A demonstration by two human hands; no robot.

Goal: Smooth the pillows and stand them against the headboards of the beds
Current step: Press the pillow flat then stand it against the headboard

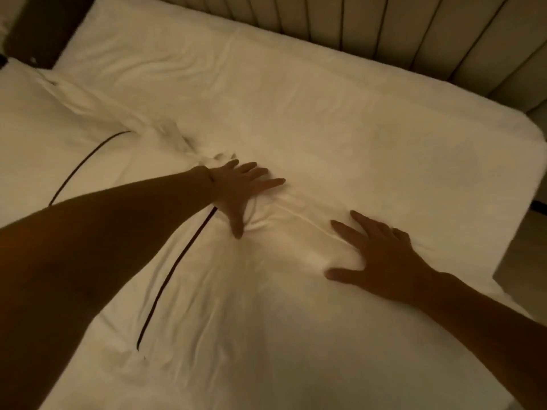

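Observation:
A white pillow (236, 306) with a thin dark piping line lies flat on the bed in the lower middle of the view. My left hand (236, 192) presses flat on its upper edge, fingers spread, with creases bunching under the thumb. My right hand (381, 258) lies flat on the pillow's right side, fingers apart. A second white pillow (32, 137) with the same dark line lies at the left, its crumpled open end reaching toward my left hand. The padded beige headboard (414, 34) runs across the top right.
The white bed sheet (296, 93) spreads between the pillows and the headboard. A dark wooden piece (38, 28) stands at the top left corner. The bed's right edge drops to the floor (529, 232) at the far right.

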